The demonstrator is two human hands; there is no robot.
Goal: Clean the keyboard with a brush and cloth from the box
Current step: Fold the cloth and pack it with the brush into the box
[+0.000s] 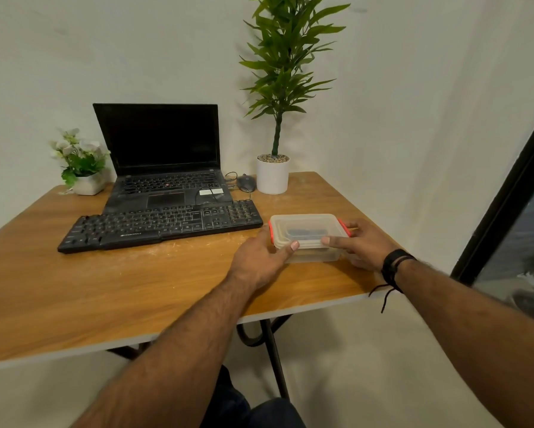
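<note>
A clear plastic box (306, 225) with a lid and red side clips sits on the wooden table (111, 291), just right of the black keyboard (154, 225). Something dark shows through the lid; I cannot tell what it is. My left hand (259, 261) grips the box's left end, thumb on the lid's front edge. My right hand (360, 245) grips its right end by the red clip, thumb also on the lid. The lid is on. The keyboard looks dusty, and pale crumbs lie on the table in front of it.
Behind the keyboard stands an open black laptop (163, 168) with a dark screen. A mouse (246, 182) and a tall plant in a white pot (272, 176) stand at the back right, a small flower pot (83, 174) at the back left. The table's right edge is close to the box.
</note>
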